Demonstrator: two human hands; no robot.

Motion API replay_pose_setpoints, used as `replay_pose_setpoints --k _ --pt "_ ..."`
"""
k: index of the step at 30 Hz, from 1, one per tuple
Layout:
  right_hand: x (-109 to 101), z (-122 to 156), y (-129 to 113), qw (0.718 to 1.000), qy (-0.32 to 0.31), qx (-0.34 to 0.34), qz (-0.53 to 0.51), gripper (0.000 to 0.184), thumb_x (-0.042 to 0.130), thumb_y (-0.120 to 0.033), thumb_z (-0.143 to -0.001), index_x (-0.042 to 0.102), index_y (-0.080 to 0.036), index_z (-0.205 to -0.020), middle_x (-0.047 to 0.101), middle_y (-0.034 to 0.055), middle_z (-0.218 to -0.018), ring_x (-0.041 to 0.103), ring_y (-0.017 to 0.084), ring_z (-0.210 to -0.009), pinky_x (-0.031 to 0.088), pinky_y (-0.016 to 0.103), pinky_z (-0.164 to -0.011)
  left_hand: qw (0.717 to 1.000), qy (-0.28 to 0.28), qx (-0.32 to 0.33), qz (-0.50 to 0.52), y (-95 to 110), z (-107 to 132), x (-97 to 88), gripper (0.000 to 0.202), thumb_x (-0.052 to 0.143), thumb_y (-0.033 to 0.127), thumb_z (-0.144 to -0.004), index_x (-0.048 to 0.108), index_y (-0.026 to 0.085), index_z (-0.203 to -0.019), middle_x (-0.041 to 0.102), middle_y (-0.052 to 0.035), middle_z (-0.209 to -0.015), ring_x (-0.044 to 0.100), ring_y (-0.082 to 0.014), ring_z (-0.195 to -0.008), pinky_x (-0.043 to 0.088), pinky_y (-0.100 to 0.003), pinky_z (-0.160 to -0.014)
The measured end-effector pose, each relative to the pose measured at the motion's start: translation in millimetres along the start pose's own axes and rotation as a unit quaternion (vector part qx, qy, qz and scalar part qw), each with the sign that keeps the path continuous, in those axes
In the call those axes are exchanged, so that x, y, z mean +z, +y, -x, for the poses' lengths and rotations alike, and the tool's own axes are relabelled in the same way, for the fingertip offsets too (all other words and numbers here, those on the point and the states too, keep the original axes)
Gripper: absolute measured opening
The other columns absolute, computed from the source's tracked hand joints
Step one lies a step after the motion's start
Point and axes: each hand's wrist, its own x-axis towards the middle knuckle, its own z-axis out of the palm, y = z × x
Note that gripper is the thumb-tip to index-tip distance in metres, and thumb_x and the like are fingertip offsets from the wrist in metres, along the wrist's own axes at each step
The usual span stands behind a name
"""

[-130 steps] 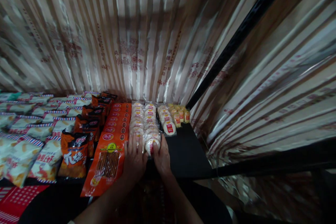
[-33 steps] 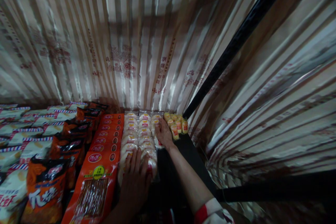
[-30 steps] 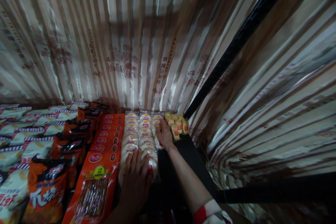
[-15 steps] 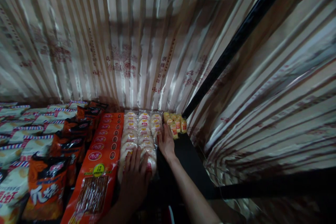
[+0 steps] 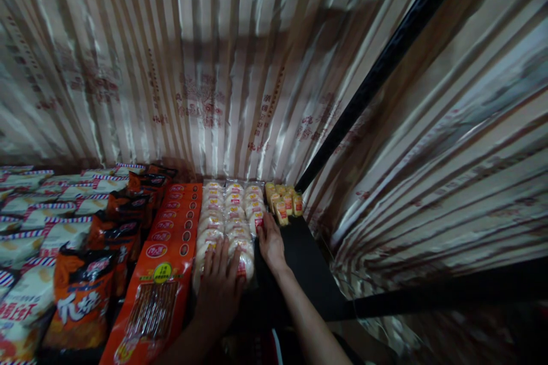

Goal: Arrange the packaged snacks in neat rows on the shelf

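Clear packets of round white biscuits point(image 5: 235, 212) lie overlapping in three columns on a black shelf point(image 5: 306, 251). My left hand point(image 5: 219, 288) rests palm down on the nearest packets of the left and middle columns, fingers stretched and slightly apart. At the near end of the shorter right column, my right hand point(image 5: 271, 244) has its extended fingers against the right edge of the front packet point(image 5: 256, 221). Neither hand is wrapped around anything. Small yellow packs point(image 5: 286, 204) stand just beyond the right fingertips.
Left of the biscuits lie overlapping orange-red packets of brown sticks point(image 5: 156, 302). Farther left are orange-and-black snack bags point(image 5: 81, 302) and rows of pale snack bags point(image 5: 64, 234). Striped printed sheeting point(image 5: 205, 142) hangs behind, and a black post point(image 5: 363, 85) rises at the right corner.
My right hand has drawn back towards me along the right column, uncovering more of its front packet and the yellow packs. My left hand stays on the near packets.
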Motion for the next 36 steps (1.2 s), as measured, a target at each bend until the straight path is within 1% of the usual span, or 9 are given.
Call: replay_pose_setpoints --k 3,7,12,17,20,23,27,31,36 --pt "0 1 1 1.0 -0.008 -0.007 -0.005 0.048 0.037 -0.031 -0.089 0.049 -0.012 -0.131 0.051 0.0148 -0.134 0.042 0.026 -0.128 0.04 0.044 -0.103 1.0 -0.002 -0.001 0.0 0 0 -0.2 0.05 0.046 0.035 -0.088 0.045 0.02 -0.135 0.041 -0.0125 -0.143 0.035 -0.0303 -0.132 0.027 -0.049 -0.106" --pt "3 6 2 1.0 0.009 -0.005 0.013 0.05 0.039 -0.034 -0.089 0.046 -0.014 -0.134 0.048 0.0145 -0.136 0.04 0.027 -0.13 0.04 0.046 -0.102 1.0 -0.001 0.0 0.006 0 0 0.0 0.05 0.045 0.036 -0.088 0.044 0.02 -0.135 0.039 -0.0122 -0.144 0.035 -0.0308 -0.132 0.026 -0.05 -0.106" --pt "5 11 -1 1.0 0.009 -0.002 0.021 0.052 0.038 -0.035 -0.089 0.044 -0.013 -0.135 0.047 0.0159 -0.137 0.04 0.027 -0.129 0.039 0.046 -0.103 1.0 0.01 0.0 0.014 1 0 0.7 0.052 0.045 0.035 -0.088 0.041 0.019 -0.137 0.04 -0.0122 -0.144 0.035 -0.0301 -0.133 0.026 -0.048 -0.107" --pt "-7 13 -17 0.999 0.043 0.003 0.019 0.054 0.037 -0.041 -0.089 0.046 -0.009 -0.133 0.035 0.0181 -0.144 0.03 0.029 -0.135 0.035 0.048 -0.105 1.0 0.005 0.004 0.014 1 -1 -3.7 0.05 0.047 0.035 -0.087 0.045 0.019 -0.134 0.041 -0.0131 -0.143 0.035 -0.0308 -0.133 0.028 -0.048 -0.106" --pt "-13 15 -24 0.999 0.048 -0.004 0.017 0.054 0.035 -0.041 -0.09 0.047 -0.008 -0.131 0.035 0.0186 -0.143 0.028 0.028 -0.136 0.033 0.046 -0.107 1.0 0.005 0.002 0.018 1 -1 -6.3 0.05 0.047 0.034 -0.087 0.045 0.019 -0.134 0.038 -0.0129 -0.145 0.034 -0.0303 -0.134 0.027 -0.048 -0.107" --pt "-12 20 -23 0.999 0.041 0.009 0.03 0.051 0.035 -0.04 -0.09 0.051 -0.008 -0.128 0.037 0.0192 -0.142 0.03 0.029 -0.134 0.034 0.048 -0.106 1.0 0.012 0.0 0.023 1 0 -6.4 0.05 0.046 0.032 -0.088 0.043 0.018 -0.135 0.035 -0.013 -0.146 0.031 -0.0295 -0.135 0.024 -0.047 -0.109" --pt "-6 27 -14 0.998 0.024 0.027 0.045 0.049 0.037 -0.037 -0.09 0.053 -0.009 -0.127 0.04 0.0199 -0.14 0.036 0.03 -0.131 0.036 0.047 -0.105 0.999 0.03 0.001 0.016 1 0 -3.9 0.051 0.047 0.032 -0.087 0.043 0.016 -0.135 0.036 -0.0142 -0.146 0.029 -0.0298 -0.136 0.023 -0.047 -0.11" --pt "-4 26 -10 0.999 0.01 0.024 0.044 0.047 0.038 -0.032 -0.088 0.054 -0.008 -0.125 0.046 0.0199 -0.135 0.042 0.029 -0.126 0.038 0.045 -0.104 0.999 0.039 0.005 0.011 2 0 -2.9 0.05 0.046 0.031 -0.088 0.043 0.018 -0.135 0.038 -0.0135 -0.145 0.03 -0.0283 -0.136 0.021 -0.047 -0.11" --pt "-6 20 -8 0.999 0.005 0.015 0.031 0.045 0.039 -0.026 -0.087 0.055 -0.009 -0.125 0.048 0.0175 -0.135 0.044 0.027 -0.125 0.038 0.043 -0.104 0.999 0.044 0.005 0.018 3 1 -4.0 0.044 0.043 0.034 -0.09 0.047 0.02 -0.131 0.041 -0.012 -0.143 0.033 -0.0268 -0.134 0.018 -0.047 -0.112"
